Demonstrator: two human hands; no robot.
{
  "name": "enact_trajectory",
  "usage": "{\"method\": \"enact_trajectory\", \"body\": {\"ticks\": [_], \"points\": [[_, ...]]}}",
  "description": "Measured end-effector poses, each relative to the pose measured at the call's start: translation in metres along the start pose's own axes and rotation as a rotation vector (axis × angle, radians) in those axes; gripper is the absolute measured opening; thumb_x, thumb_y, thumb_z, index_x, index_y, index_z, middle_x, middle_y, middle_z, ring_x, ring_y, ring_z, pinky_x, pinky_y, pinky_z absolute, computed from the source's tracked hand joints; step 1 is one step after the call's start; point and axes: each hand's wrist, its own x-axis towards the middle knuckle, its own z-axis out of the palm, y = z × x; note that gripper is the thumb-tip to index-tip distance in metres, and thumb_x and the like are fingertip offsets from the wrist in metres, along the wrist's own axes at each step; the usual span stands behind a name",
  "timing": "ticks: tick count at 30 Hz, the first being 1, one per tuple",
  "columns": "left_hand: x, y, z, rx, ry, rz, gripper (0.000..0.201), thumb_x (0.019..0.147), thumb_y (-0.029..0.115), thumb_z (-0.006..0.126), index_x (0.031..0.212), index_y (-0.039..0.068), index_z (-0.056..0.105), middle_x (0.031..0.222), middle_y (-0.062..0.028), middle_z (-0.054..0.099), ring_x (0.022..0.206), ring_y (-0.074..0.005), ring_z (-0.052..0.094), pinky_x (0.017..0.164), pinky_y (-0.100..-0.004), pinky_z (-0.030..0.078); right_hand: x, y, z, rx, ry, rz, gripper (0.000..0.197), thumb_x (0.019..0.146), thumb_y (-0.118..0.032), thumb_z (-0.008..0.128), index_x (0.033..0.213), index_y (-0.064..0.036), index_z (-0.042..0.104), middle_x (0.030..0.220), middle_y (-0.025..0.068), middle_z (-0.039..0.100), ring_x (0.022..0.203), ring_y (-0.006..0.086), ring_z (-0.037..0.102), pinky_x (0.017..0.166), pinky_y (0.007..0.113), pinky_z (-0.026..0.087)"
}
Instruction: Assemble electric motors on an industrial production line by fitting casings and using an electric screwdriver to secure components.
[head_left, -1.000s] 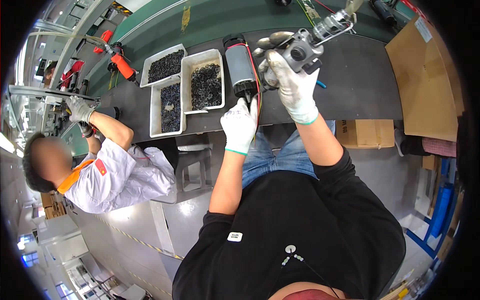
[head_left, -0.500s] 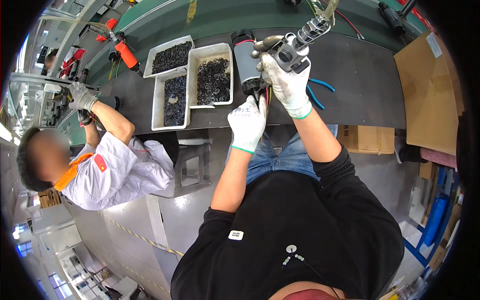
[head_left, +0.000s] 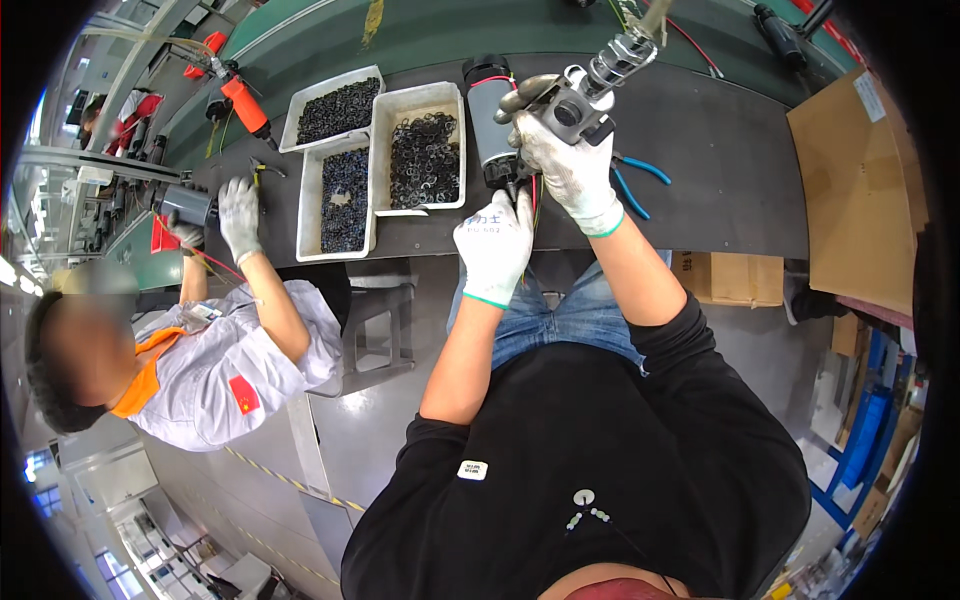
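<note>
Right hand (head_left: 572, 172), white-gloved: fingers closed around a grey power screwdriver (head_left: 580, 95) raised above the dark bench (head_left: 720, 170). Left hand (head_left: 497, 245), white-gloved: at the bench's near edge, touching the lower end of a grey cylindrical motor (head_left: 490, 115) with red leads; whether its fingers grip cannot be told. Three white trays (head_left: 385, 110) of small black parts just left of the motor. Blue-handled pliers (head_left: 632, 180) beside the right wrist. Co-worker's gloved hand (head_left: 238, 212) further left.

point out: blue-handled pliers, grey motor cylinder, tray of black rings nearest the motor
blue-handled pliers (head_left: 640, 185), head view, on the blue handles right of the right wrist.
grey motor cylinder (head_left: 487, 115), head view, on its grey side.
tray of black rings (head_left: 385, 110), head view, on its white left wall.
</note>
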Motion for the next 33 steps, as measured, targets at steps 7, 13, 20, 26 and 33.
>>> {"method": "enact_trajectory", "body": {"ticks": [7,13,20,26,33], "points": [[0.004,-0.004,0.008,0.053,0.045,0.035,0.036,0.103,0.037,0.059,0.078,0.012,0.063,0.057,-0.0119,0.065,0.051,-0.0320,0.066,0.051,-0.0448,0.052,0.010,-0.004,0.003,-0.128,0.005,0.061,0.021,0.093,0.003,0.070,0.112,-0.0002,0.063,0.090,0.0119,0.071,0.072,0.0154,0.068,0.060,0.025,0.055],[0.003,-0.009,0.006,0.023,-0.023,-0.004,0.037,0.102,0.039,0.060,0.080,0.010,0.064,0.059,-0.0127,0.066,0.054,-0.0331,0.067,0.053,-0.0456,0.053,0.035,-0.066,0.010,-0.149,0.031,-0.358,0.018,0.095,0.000,0.071,0.112,0.0003,0.065,0.090,0.0082,0.071,0.071,0.0111,0.065,0.059,0.023,0.051],[0.012,-0.005,-0.020,-0.481,-0.132,-0.218,0.027,0.096,0.031,0.072,0.091,0.004,0.068,0.080,-0.0173,0.071,0.071,-0.0315,0.070,0.065,-0.0426,0.056,0.111,-0.036,-0.124,-0.744,0.225,-0.209,0.040,0.092,-0.007,0.076,0.128,0.0035,0.061,0.112,0.0162,0.070,0.100,0.0217,0.070,0.086,0.035,0.056],[0.024,-0.008,-0.003,-0.536,0.282,-0.002,0.040,0.093,0.023,0.073,0.121,-0.001,0.060,0.125,-0.0262,0.062,0.109,-0.0380,0.063,0.094,-0.0464,0.052,0.075,-0.006,-0.098,-1.463,0.360,-0.815,0.051,0.088,-0.015,0.076,0.134,0.0009,0.059,0.136,0.0253,0.058,0.126,0.0400,0.056,0.111,0.047,0.043],[0.045,0.004,0.021,-0.419,0.259,-0.004,0.068,0.093,0.022,0.070,0.147,-0.006,0.043,0.150,-0.0332,0.045,0.137,-0.0438,0.047,0.119,-0.0496,0.035,0.065,0.058,-0.030,-1.437,-0.254,0.374,0.083,0.084,-0.050,0.077,0.137,0.0086,0.052,0.134,0.0318,0.059,0.132,0.0425,0.054,0.113,0.047,0.042]]}}
